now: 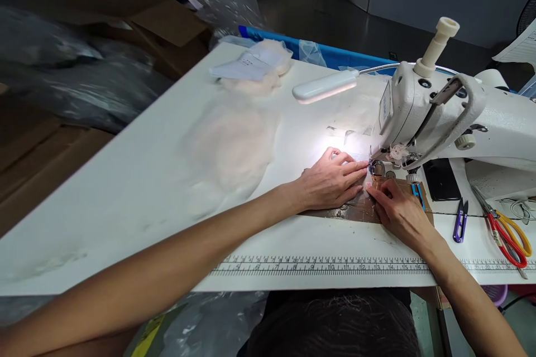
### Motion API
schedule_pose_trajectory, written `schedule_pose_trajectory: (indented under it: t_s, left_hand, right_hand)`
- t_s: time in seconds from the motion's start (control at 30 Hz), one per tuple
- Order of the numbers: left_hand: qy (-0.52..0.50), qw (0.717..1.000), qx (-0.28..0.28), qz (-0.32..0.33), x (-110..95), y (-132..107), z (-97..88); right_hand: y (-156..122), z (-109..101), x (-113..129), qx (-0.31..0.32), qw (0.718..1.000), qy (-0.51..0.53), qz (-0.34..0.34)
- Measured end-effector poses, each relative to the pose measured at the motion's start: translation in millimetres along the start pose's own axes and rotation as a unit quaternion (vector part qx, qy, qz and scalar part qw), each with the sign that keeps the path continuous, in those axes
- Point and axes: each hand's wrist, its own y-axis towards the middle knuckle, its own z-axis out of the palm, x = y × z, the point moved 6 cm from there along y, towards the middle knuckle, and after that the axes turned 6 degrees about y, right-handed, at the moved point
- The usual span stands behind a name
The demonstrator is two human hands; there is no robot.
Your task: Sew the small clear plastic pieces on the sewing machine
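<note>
My left hand [330,181] lies flat on a thin, sheer piece of fabric [234,145], fingers stretched toward the needle area [373,166] of a white sewing machine [452,117]. My right hand [397,209] rests just in front of the needle on the brown taped patch [355,209], its fingertips pressed together on the fabric's edge. Both hands almost touch at the presser foot. The bright lamp glare hides the fabric's detail there.
A white lamp head [324,86] on a flexible neck lights the work. Purple thread snips [460,222] and red-and-yellow scissors [508,234] lie to the right, near a black phone [440,179]. A ruler strip [326,265] runs along the table's near edge. Pale fluff and papers [255,67] sit far back; cardboard boxes [167,28] stand left.
</note>
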Motion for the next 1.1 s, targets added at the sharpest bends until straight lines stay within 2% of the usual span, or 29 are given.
schedule_pose_trajectory:
  t_s: [0.27,0.47,0.7,0.9,1.1]
  left_hand:
    - [-0.004,1.000,-0.018,-0.003,1.4,-0.6,0.5]
    - [-0.016,1.000,-0.015,0.002,3.4,-0.5,0.4]
    - [-0.026,0.999,-0.042,0.011,3.1,-1.8,-2.0]
    - [-0.010,1.000,-0.009,0.002,2.5,-0.6,1.6]
    - [0.025,1.000,-0.006,-0.007,-2.8,2.1,-0.5]
  right_hand:
    - [-0.5,0.1,0.6,-0.022,1.000,-0.006,-0.001]
    - [-0.7,-0.2,-0.1,-0.019,1.000,0.021,0.005]
    - [-1.9,2.5,-1.6,-0.017,0.999,0.034,0.011]
    - [-2.1,2.2,-1.1,-0.016,0.999,0.026,0.012]
    - [-2.5,1.7,-1.8,-0.023,0.999,0.020,0.020]
